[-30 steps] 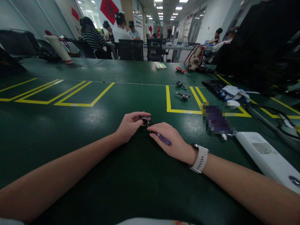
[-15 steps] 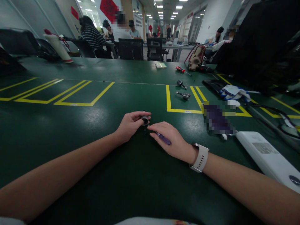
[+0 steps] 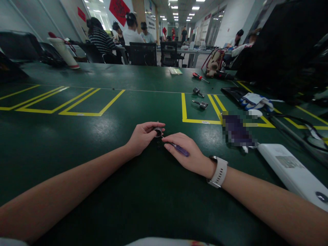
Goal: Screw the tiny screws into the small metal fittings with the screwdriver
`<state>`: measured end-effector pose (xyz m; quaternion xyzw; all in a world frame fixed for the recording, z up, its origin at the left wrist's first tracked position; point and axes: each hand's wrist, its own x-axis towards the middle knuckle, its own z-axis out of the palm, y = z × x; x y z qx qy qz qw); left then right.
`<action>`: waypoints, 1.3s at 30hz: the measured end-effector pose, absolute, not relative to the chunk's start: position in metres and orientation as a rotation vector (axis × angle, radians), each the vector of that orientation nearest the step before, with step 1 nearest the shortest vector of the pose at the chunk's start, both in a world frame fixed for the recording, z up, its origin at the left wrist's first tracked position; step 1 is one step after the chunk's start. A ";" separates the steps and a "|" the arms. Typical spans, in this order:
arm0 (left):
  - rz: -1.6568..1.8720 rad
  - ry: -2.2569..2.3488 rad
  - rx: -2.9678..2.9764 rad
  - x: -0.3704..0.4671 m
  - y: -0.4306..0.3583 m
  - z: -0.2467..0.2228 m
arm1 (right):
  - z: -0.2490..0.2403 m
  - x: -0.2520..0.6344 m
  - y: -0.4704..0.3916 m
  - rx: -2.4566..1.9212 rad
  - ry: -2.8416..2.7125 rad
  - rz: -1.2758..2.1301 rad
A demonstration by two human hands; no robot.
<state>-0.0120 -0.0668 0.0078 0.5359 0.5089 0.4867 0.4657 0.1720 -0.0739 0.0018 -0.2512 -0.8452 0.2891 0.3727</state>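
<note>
Between the thumb and fingers of my left hand [image 3: 140, 138] is a small round metal part [image 3: 158, 132], its hollow end turned toward me. My right hand [image 3: 186, 150] grips a small screwdriver [image 3: 181, 150] with a purple see-through handle. The screwdriver's thin tip reaches the lower right edge of the round part; whether it touches is too small to tell. A few tiny dark pieces [image 3: 158, 145] lie on the green table [image 3: 123, 194] just below the part.
Two metal socket-like parts with shafts [image 3: 201, 104] lie beyond my right hand, near yellow tape. Behind them is a red-handled screwdriver [image 3: 200, 77]. To the right are a blurred dark phone-like object [image 3: 238, 130], a white power bank [image 3: 289, 171], a glove [image 3: 257, 101] and cables.
The screwdriver's handle has shifted slightly to the right in my right hand. My left hand and the round metal part stay nearly still.
</note>
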 end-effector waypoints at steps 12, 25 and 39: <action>1.227 1.221 1.285 -0.013 -0.067 0.005 | 0.003 0.175 -0.068 -0.796 -1.935 1.321; 1.260 1.096 1.228 -0.018 -0.062 -0.001 | 0.006 0.174 -0.072 -0.811 -1.966 1.256; 1.302 1.172 1.199 -0.016 -0.066 0.010 | 0.007 0.173 -0.071 -0.951 -1.925 1.193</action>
